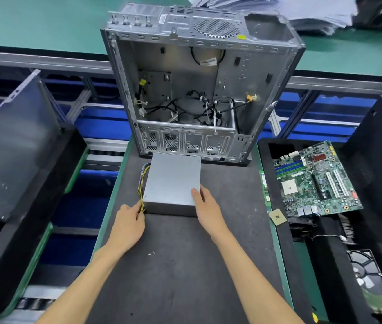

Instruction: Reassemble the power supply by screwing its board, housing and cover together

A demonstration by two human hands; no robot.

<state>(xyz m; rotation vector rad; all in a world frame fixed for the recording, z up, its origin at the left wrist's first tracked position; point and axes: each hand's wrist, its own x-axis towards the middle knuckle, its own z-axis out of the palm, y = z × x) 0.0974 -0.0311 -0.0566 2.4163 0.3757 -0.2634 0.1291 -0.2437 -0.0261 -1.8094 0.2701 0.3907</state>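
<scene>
The grey metal power supply (171, 183) lies flat on the dark mat (180, 265), its cover on top, just in front of the open computer case (197, 90). A bundle of yellow and purple wires (142, 190) comes out of its left side. My left hand (129, 225) is at the near left corner, its fingers curled at the wire ends. My right hand (206, 206) grips the near right corner, thumb on the top cover. Two small screws (151, 253) lie on the mat nearer to me.
A green motherboard (316, 181) and a loose processor chip (278, 217) lie in the black tray at the right, with a hard drive (370, 284) below them. A grey side panel (14, 146) leans in the left tray. Stacked grey sheets (302, 12) sit far back.
</scene>
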